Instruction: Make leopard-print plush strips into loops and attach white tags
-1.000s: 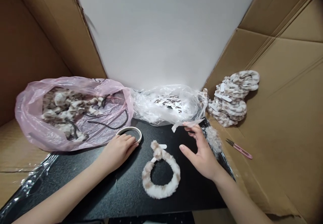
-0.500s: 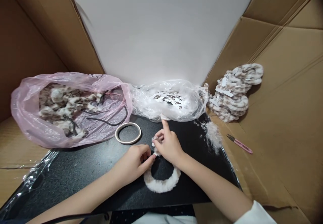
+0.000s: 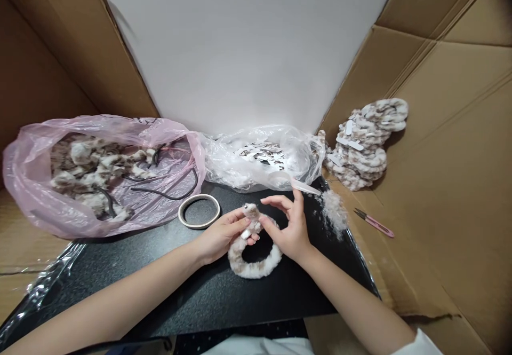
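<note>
A fluffy white-and-brown furry ring (image 3: 256,269) lies low over the black table, its top end lifted in my left hand (image 3: 224,236). The fingers and thumb of that hand pinch it, close to a small white tag (image 3: 246,234). My right hand (image 3: 294,235) is at the ring's upper right, its thumb touching the fur and its other fingers spread apart. A thin white strip (image 3: 306,187) clings to its raised index fingertip.
A roll of tape (image 3: 181,216) lies left of my hands. Behind stand a pink bag (image 3: 24,184) of furry pieces and a clear bag (image 3: 220,165) of white tags. On the right are furry rings (image 3: 360,157), loose fluff (image 3: 334,211) and pink thread snips (image 3: 376,223). Cardboard (image 3: 452,157) walls flank the table.
The furry ring's top end has been raised and turned into my left hand's grip. My right hand has moved right and its fingers have spread, with the white strip on the index finger showing more.
</note>
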Demonstrator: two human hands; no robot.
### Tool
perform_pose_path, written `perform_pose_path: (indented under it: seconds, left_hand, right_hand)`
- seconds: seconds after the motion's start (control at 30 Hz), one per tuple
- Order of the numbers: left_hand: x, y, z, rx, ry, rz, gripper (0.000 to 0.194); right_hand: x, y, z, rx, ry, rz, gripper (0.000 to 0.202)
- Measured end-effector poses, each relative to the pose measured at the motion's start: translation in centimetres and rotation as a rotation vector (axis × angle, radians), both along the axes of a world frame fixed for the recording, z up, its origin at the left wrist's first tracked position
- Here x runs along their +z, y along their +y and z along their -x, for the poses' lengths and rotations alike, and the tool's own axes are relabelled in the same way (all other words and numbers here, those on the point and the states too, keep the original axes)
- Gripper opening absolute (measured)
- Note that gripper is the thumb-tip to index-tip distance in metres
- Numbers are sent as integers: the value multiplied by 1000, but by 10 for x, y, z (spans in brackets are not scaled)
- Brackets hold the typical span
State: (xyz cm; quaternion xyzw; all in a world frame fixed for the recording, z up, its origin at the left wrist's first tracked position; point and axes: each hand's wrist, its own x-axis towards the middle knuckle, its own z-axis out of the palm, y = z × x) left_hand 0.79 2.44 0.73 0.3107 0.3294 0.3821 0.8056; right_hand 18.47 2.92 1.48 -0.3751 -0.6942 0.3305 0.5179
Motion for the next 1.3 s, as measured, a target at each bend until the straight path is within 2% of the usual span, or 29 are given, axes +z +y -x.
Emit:
perform_pose_path:
  seconds: [0.13,0.33,0.43,0.53,0.63,0.7,0.73,0.8,0.87,0.97,1.07,1.17,1.3]
  left_hand:
    - [-1,5,3,-11,-56,-75,43]
    - [-12,5,8,-101,4,-147,41]
    - [-15,5,13,-217,133,-256,38]
    - [-8,5,20,-275,355,-542,34]
    - [4,5,27,-120,726,-1003,25]
    - [11,5,32,-11,940,-1240,22]
    - [13,5,34,14,995,-1315,22]
    - [16,6,37,-33,974,-1380,23]
    - [16,8,37,-159,822,-1306,23]
    - [13,12,32,-318,520,-969,27]
    - [7,15,25,-375,312,-655,34]
    - [0,16,22,-405,267,-466,37]
    - [-10,17,21,-364,277,-243,43]
  right_hand:
    - [-17,1,-17,-1,-88,9,92]
    - [-30,5,-13,-33,121,123,87]
    - [-32,4,-13,-7,166,191,92]
    - [-35,4,-15,-1,171,238,95]
    - [-36,3,-15,9,143,260,96]
    - [-36,2,-14,17,117,257,96]
    - [-36,2,-13,22,105,251,96]
    - [-35,0,-12,39,80,233,96]
    - [-34,-1,-12,58,54,211,96]
    - [-33,-3,-11,78,24,181,95]
    - [-32,-3,-11,115,12,167,94]
    - [-31,-1,-12,128,-7,162,93]
    - [-31,1,-14,120,-22,161,93]
